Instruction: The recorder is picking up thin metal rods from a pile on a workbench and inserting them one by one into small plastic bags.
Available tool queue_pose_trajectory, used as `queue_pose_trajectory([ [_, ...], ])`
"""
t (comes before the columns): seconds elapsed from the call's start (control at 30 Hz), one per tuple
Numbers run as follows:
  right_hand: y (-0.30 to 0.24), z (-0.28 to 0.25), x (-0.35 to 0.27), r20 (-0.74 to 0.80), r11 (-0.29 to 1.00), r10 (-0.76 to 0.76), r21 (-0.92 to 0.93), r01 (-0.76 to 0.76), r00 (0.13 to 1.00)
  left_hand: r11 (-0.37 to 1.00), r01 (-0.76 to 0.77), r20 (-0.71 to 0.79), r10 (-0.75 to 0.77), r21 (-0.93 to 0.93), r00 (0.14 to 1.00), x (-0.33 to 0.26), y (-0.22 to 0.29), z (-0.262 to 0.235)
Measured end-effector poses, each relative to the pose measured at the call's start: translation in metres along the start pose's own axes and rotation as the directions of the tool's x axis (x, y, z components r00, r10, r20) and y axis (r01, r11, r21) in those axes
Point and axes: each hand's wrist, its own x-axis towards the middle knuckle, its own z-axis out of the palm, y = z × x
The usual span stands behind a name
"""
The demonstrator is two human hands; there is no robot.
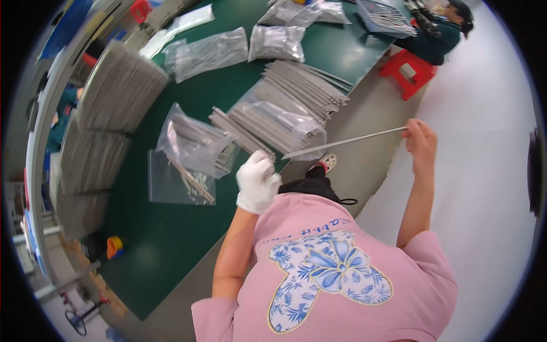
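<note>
My right hand (pixel 420 143), bare, is raised off the table's edge and pinches one end of a long thin grey metal strip (pixel 347 139). The strip slants down to the left, its free-looking end close to my left hand (pixel 257 181). A white glove covers my left hand, which is closed; whatever lies inside its fingers is hidden. Just beyond the glove, a row of grey metal rods (pixel 242 132) lies on the table. Next to them, a clear plastic bag (pixel 273 108) holds more rods, and further grey strips (pixel 307 85) are fanned out past it.
The green table (pixel 154 251) carries another clear bag (pixel 191 139), a flat bag with small fragments (pixel 165 185) and several filled bags (pixel 211 54). Stacked grey trays (pixel 119 85) line the left. A blue bin (pixel 379 20), a red stool (pixel 409 74) and a person (pixel 439 34) are far right.
</note>
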Motion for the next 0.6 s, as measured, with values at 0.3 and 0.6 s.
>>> queue_pose_trajectory([
  [0.3, 0.182, 0.060, 0.048, -0.206, 0.979, 0.133, 0.177, -0.096, 0.969, 0.906, -0.236, 0.327, 0.118, 0.351, 0.938, 0.007, -0.034, 0.029],
  [0.6, 0.232, 0.116, 0.061, -0.076, 0.941, 0.168, -0.285, -0.183, 0.983, 0.854, -0.145, 0.537, -0.174, 0.499, 0.825, -0.017, -0.086, 0.010],
])
